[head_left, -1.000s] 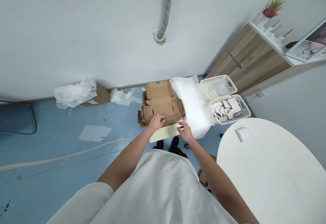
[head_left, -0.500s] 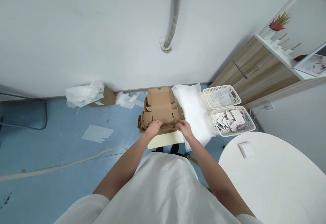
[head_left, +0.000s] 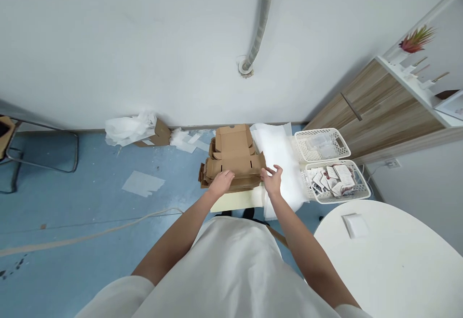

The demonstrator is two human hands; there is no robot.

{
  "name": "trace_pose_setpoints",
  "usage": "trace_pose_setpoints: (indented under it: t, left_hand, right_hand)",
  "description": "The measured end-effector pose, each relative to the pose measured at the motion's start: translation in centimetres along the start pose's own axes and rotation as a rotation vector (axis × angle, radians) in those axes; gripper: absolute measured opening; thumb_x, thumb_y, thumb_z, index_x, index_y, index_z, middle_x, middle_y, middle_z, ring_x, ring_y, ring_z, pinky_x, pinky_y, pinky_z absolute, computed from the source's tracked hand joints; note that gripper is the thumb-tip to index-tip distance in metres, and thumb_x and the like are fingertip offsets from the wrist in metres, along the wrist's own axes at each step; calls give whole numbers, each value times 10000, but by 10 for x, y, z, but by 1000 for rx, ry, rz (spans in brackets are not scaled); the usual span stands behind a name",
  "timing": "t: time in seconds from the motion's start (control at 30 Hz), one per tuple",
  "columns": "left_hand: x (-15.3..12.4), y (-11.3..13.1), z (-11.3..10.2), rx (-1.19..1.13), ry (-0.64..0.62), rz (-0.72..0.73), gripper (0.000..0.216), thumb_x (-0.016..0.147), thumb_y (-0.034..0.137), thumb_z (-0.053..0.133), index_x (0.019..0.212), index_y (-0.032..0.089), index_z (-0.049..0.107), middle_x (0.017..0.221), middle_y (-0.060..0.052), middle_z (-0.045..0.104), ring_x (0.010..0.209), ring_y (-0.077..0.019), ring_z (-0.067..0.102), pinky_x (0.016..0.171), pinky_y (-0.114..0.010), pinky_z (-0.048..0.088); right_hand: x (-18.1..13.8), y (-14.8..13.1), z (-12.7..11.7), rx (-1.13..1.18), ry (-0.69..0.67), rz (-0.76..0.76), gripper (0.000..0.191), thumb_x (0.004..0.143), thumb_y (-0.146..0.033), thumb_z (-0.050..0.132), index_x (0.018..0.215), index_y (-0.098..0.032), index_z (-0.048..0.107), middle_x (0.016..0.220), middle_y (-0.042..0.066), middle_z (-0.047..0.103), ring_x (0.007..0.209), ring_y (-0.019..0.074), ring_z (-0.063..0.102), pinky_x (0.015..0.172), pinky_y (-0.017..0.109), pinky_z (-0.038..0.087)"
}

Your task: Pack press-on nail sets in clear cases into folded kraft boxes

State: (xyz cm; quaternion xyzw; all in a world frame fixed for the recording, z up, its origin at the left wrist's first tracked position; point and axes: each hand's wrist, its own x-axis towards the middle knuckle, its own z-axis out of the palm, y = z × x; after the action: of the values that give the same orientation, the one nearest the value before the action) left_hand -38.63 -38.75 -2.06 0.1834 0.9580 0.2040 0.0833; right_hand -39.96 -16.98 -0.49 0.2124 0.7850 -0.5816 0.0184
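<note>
An unfolded brown cardboard box (head_left: 236, 163) lies on top of a stack of flattened cardboard boxes (head_left: 203, 173), its lid panel spread toward the wall. My left hand (head_left: 222, 183) grips its near edge, left of the middle, with fingers bent over the cardboard. At the right near corner, my right hand (head_left: 272, 181) pinches the side flap between thumb and forefinger, the other fingers raised. Below the stack, a pale yellow surface (head_left: 231, 201) shows.
White foam sheets (head_left: 278, 163) lie right of the stack. Two white plastic baskets (head_left: 307, 164) stand beyond, one holding white packets. A round white table (head_left: 390, 255) is at lower right, a wooden cabinet (head_left: 390, 101) behind. Scrap wrapping (head_left: 126, 130) lies by the wall.
My right hand has shifted from the near edge to the box's right corner, and its outer fingers have lifted apart. My left hand stays at the near edge. The view has turned slightly left.
</note>
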Motion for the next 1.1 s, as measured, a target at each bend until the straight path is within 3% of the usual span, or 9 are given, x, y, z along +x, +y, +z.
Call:
trace_pose_setpoints:
  t: [0.07, 0.17, 0.23, 0.33, 0.47, 0.63, 0.83, 0.97, 1.1]
  left_hand:
    - [-4, 4, -4, -16, 3, 6, 314, 898, 247, 272, 940, 176, 576, 945, -76, 587, 920, -172, 529, 886, -332, 381]
    - [-12, 8, -15, -33, 87, -51, 305, 882, 306, 317, 1040, 210, 559, 1068, -71, 573, 1038, -188, 491, 991, -372, 286]
    - [-17, 8, -25, -15, 189, -184, 348, 864, 356, 347, 1144, 222, 503, 1185, -80, 518, 1129, -218, 431, 1020, -400, 229]
    - [-25, -1, -36, 4, 288, -462, 492, 835, 409, 374, 1273, 184, 373, 1273, -132, 434, 1175, -280, 373, 964, -441, 270]
    - [-33, -19, -38, -24, 199, -674, 555, 799, 441, 414, 1279, 170, 358, 1217, -165, 471, 1111, -325, 403, 861, -467, 327]
    - [-39, -26, -35, 31, 164, -616, 498, 757, 391, 490, 1220, 217, 428, 1194, -139, 480, 1078, -310, 409, 843, -459, 321]
    - [-35, -16, -35, 125, 161, -411, 567, 760, 337, 501, 1284, 188, 344, 1246, -160, 439, 1123, -314, 377, 882, -446, 277]
    - [-24, -13, -32, 110, 32, -386, 511, 783, 381, 455, 1227, 134, 401, 1013, -163, 594, 1009, -308, 479, 825, -434, 298]
    - [-14, -10, -30, 122, 17, -363, 291, 790, 313, 434, 1015, 161, 541, 801, -106, 638, 880, -272, 555, 802, -426, 288]
  right_hand:
    - [7, -6, -2, -104, -14, -45, 570, 693, -403, 542, 1191, -209, 344, 1003, 73, 618, 672, 155, 620, 642, 308, 501]
    - [14, -15, -3, -284, -41, -127, 321, 703, -366, 514, 983, -212, 531, 850, 36, 642, 676, 171, 613, 678, 323, 486]
    - [16, -19, -2, -293, -29, -143, 241, 714, -347, 484, 901, -214, 557, 846, 34, 634, 641, 163, 606, 645, 315, 492]
    - [13, -21, -1, -184, -29, -97, 247, 726, -333, 456, 927, -209, 525, 930, 55, 604, 559, 134, 583, 521, 285, 498]
    - [6, -17, -4, -95, -15, -78, 275, 736, -318, 439, 984, -204, 469, 927, 64, 583, 537, 122, 569, 434, 255, 482]
    - [-10, -15, -13, -5, 65, -89, 312, 736, -351, 456, 1004, -195, 430, 856, 43, 588, 569, 128, 571, 412, 240, 480]
    - [-37, -12, -23, 30, 153, -115, 372, 741, -412, 461, 1029, -183, 410, 906, 54, 586, 638, 127, 582, 428, 223, 500]
    - [-55, -3, -28, 54, 200, -100, 389, 731, -439, 473, 1024, -192, 408, 932, 53, 580, 694, 139, 590, 458, 246, 529]
    - [-72, 8, -33, 71, 220, -81, 349, 725, -444, 491, 966, -199, 432, 961, 54, 566, 753, 152, 588, 506, 277, 542]
